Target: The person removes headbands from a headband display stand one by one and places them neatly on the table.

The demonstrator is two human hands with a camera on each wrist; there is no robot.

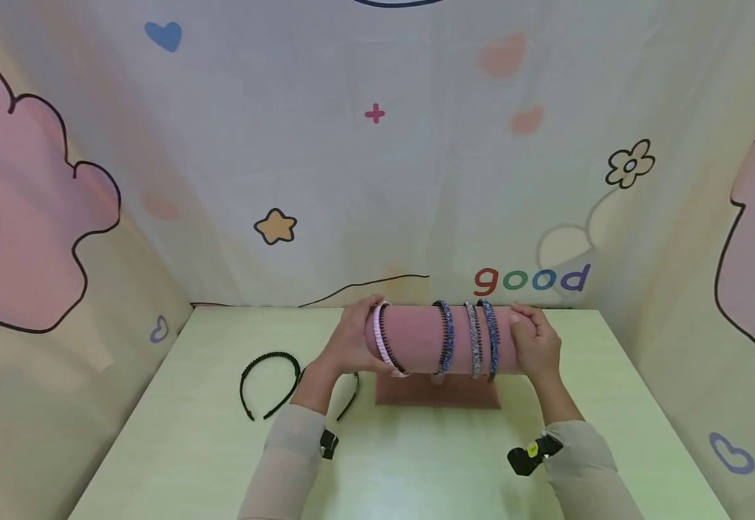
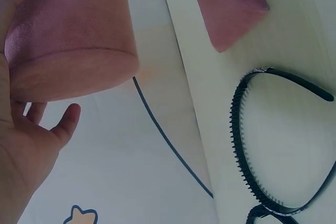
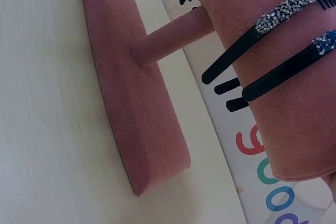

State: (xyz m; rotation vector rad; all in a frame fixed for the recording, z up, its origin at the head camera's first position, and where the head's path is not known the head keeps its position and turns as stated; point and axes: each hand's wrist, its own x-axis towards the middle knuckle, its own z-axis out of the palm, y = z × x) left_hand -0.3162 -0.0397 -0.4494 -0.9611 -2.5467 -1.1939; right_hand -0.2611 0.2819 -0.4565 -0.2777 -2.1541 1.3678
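Note:
A pink velvety headband display stand [image 1: 416,332] has a horizontal cylinder on a short post and a flat base [image 1: 438,392]. My left hand [image 1: 350,339] reaches round its left end, with thumb and fingers on a pale pink headband [image 1: 382,339] that has dark teeth. The thumb lies near this headband in the left wrist view. At the opposite end my right hand [image 1: 538,345] grips the cylinder, thumb in front. Between the hands sit a blue glittery headband [image 1: 446,338], a silver one [image 1: 474,339] and another blue one [image 1: 490,338], their black tips hanging below the cylinder.
On the pale table [image 1: 175,448], a black headband [image 1: 245,372] lies left of the stand. Another black toothed headband [image 2: 239,140] overlaps it, partly hidden by my left forearm in the head view. A printed cloth backdrop [image 1: 325,159] rises behind the table.

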